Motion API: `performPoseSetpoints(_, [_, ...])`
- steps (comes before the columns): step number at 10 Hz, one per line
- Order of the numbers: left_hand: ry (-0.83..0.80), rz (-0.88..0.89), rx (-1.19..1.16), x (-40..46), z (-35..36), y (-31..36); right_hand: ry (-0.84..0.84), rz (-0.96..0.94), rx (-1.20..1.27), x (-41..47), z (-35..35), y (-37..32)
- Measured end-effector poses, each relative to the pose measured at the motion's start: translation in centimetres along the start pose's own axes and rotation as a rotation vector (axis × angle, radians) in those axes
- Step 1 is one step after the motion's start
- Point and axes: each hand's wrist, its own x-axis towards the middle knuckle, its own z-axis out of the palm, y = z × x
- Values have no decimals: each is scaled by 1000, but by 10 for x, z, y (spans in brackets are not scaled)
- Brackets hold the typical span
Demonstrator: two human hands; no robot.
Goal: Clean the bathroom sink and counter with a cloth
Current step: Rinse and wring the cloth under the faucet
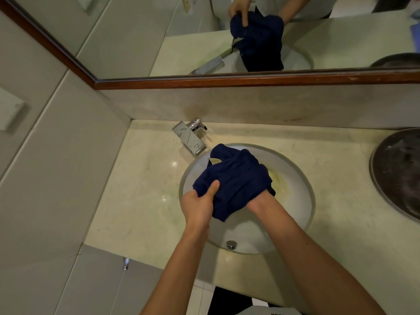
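Both hands bunching navy cloth (236,180) over sink (295,214), L hand (200,205) thumb pinching, R hand (256,201) fingers hidden inside

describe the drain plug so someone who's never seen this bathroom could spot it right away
Start at the round white sink set into the cream counter. Follow the bowl to its near edge, below the two forearms. There sits the drain plug, a small shiny chrome disc, the only metal thing inside the bowl.
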Motion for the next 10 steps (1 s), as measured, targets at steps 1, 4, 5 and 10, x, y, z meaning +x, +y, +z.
performPoseSetpoints(1, [38, 191, 111, 2, 0, 25, 0, 128, 183, 69, -18, 34])
performPoseSetpoints(4, [-88, 462, 380, -13, -5, 79, 93, 232, 684, 56, -40, 50])
performPoseSetpoints(5, [-108, 454, 383, -21, -19, 83, 133, 289, 772, 64, -31, 44])
performPoseSetpoints(10, [-205, 323, 406, 9, -70, 12, 225, -47, 291, 67, -41, 1])
